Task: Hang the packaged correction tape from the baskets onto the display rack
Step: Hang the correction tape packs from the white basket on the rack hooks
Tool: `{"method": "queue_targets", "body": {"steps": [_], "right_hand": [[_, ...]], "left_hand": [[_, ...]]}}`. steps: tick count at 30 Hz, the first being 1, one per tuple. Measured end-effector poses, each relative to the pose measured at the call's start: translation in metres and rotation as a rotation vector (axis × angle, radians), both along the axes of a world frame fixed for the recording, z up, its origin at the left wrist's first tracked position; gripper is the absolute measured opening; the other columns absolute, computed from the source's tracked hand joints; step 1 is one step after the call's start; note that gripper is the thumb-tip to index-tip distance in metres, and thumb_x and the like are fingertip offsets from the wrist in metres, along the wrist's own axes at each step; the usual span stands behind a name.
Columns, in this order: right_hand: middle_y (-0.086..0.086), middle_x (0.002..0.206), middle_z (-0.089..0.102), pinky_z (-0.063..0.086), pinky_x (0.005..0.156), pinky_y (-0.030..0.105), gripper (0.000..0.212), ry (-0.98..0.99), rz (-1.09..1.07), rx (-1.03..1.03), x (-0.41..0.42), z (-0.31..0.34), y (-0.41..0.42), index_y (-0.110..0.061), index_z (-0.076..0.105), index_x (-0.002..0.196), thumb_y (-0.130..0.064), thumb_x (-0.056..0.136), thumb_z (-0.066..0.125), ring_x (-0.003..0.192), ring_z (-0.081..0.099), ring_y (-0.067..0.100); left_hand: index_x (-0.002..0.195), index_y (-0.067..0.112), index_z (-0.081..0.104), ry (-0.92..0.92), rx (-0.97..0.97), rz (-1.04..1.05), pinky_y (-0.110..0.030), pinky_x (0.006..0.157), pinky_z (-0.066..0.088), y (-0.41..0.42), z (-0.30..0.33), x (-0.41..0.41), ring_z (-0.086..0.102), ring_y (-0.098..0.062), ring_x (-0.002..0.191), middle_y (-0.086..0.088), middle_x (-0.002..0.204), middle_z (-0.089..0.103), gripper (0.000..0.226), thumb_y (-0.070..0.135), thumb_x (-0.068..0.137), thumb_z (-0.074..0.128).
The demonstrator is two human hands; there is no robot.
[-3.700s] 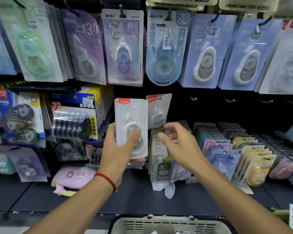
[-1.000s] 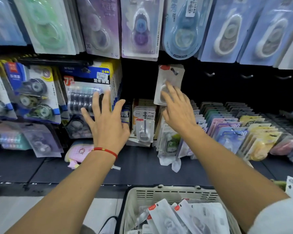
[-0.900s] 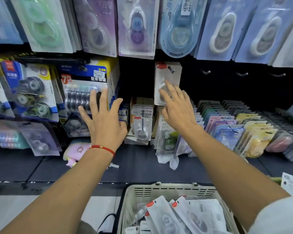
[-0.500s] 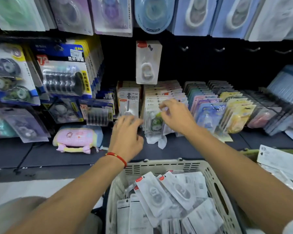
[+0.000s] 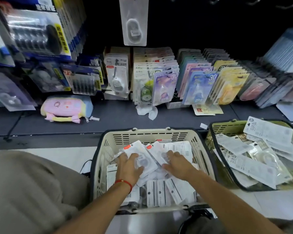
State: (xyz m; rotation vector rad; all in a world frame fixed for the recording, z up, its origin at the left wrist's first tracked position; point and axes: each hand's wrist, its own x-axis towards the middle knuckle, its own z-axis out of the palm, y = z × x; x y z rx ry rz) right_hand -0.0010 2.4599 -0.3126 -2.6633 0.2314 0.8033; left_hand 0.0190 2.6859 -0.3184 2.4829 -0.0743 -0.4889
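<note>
Both hands (image 5: pixel 159 164) inside cream basket (image 5: pixel 150 132) walls.

Cream basket (image 5: pixel 147 135), white red-tabbed packs (image 5: pixel 139 152)

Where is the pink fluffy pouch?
In the head view the pink pouch lies on the dark shelf at the left, beyond and left of the cream basket, under the hanging packs.

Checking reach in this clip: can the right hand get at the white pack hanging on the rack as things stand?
Probably yes, though not at once. The right hand lies low in the cream basket, on the packs there, while the hanging pack is high above the shelf. Nothing blocks the space between them.
</note>
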Motion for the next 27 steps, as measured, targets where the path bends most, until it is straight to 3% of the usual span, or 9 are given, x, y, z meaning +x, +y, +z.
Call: {"method": "queue_targets", "body": {"steps": [3,6,8,12,16,18,22,25,27], "right_hand": [[0.010,0.124,0.064,0.050,0.100,0.043,0.056,-0.101,-0.142,0.038,-0.004,-0.009,0.010,-0.021,0.043,0.138,-0.044,0.094,0.069,0.114,0.060,0.031],[0.010,0.130,0.059,0.048,0.104,0.042,0.076,-0.151,-0.319,0.080,-0.003,-0.014,0.017,-0.022,0.042,0.144,-0.045,0.083,0.081,0.123,0.054,0.031],[0.011,0.137,0.050,0.045,0.106,0.041,0.087,-0.224,-0.415,0.102,0.000,-0.014,0.017,-0.018,0.042,0.150,-0.045,0.079,0.085,0.128,0.048,0.030],[0.011,0.136,0.044,0.043,0.098,0.026,0.085,-0.264,-0.547,0.354,0.008,-0.011,0.011,-0.011,0.047,0.149,-0.036,0.079,0.089,0.110,0.049,0.018],[0.000,0.123,0.063,0.057,0.089,0.034,0.083,-0.213,-0.587,0.664,0.002,-0.008,0.023,-0.022,0.046,0.135,-0.044,0.072,0.096,0.113,0.066,0.019],[-0.006,0.121,0.064,0.058,0.090,0.035,0.084,-0.224,-0.531,0.686,0.003,-0.004,0.037,-0.024,0.043,0.136,-0.050,0.073,0.093,0.111,0.066,0.015],[-0.012,0.118,0.066,0.058,0.091,0.030,0.074,-0.258,-0.358,0.709,0.012,0.009,0.068,-0.023,0.046,0.138,-0.052,0.082,0.085,0.107,0.068,0.008],[-0.018,0.124,0.065,0.056,0.092,0.022,0.060,-0.208,-0.236,0.781,0.014,0.018,0.069,-0.028,0.050,0.143,-0.047,0.093,0.077,0.112,0.066,-0.001],[-0.011,0.121,0.070,0.058,0.092,0.028,0.037,-0.234,-0.245,0.717,0.013,0.024,0.050,-0.025,0.062,0.134,-0.036,0.099,0.072,0.110,0.070,0.009]], "left_hand": [[0.137,0.021,0.061,0.044,-0.088,0.083,-0.031,0.108,0.036,-0.003,0.001,0.001,0.039,-0.032,0.135,-0.016,0.136,0.046,0.048,0.033,0.093,0.077],[0.127,0.021,0.061,0.072,-0.167,0.157,-0.024,0.091,0.041,-0.008,0.006,0.005,0.053,-0.030,0.123,-0.011,0.125,0.052,0.046,0.020,0.086,0.084],[0.130,0.023,0.053,0.127,-0.276,0.248,-0.029,0.089,0.049,-0.007,0.008,0.006,0.060,-0.030,0.114,-0.009,0.119,0.058,0.063,0.010,0.079,0.089],[0.146,0.021,0.037,0.315,-0.443,0.343,-0.044,0.100,0.055,-0.004,0.010,0.010,0.067,-0.031,0.112,-0.016,0.121,0.068,0.097,-0.003,0.071,0.092],[0.113,0.013,0.071,0.372,-0.668,0.445,-0.048,0.093,0.060,-0.008,0.018,0.009,0.073,-0.036,0.105,-0.020,0.114,0.076,0.042,-0.011,0.079,0.078],[0.105,0.012,0.077,0.440,-0.855,0.509,-0.059,0.090,0.059,-0.007,0.022,0.008,0.073,-0.045,0.104,-0.023,0.109,0.077,0.027,-0.005,0.087,0.068],[0.131,0.015,0.065,0.497,-1.082,0.577,-0.063,0.090,0.059,-0.008,0.030,0.008,0.074,-0.040,0.108,-0.018,0.119,0.076,0.029,0.019,0.102,0.067],[0.128,0.018,0.064,0.351,-1.064,0.612,-0.043,0.075,0.065,-0.003,0.031,0.014,0.078,-0.029,0.096,-0.012,0.113,0.078,0.036,0.005,0.096,0.072],[0.130,0.018,0.063,0.329,-1.057,0.653,-0.046,0.083,0.063,0.004,0.029,0.020,0.075,-0.032,0.104,-0.012,0.118,0.076,0.041,0.004,0.093,0.074]]}}
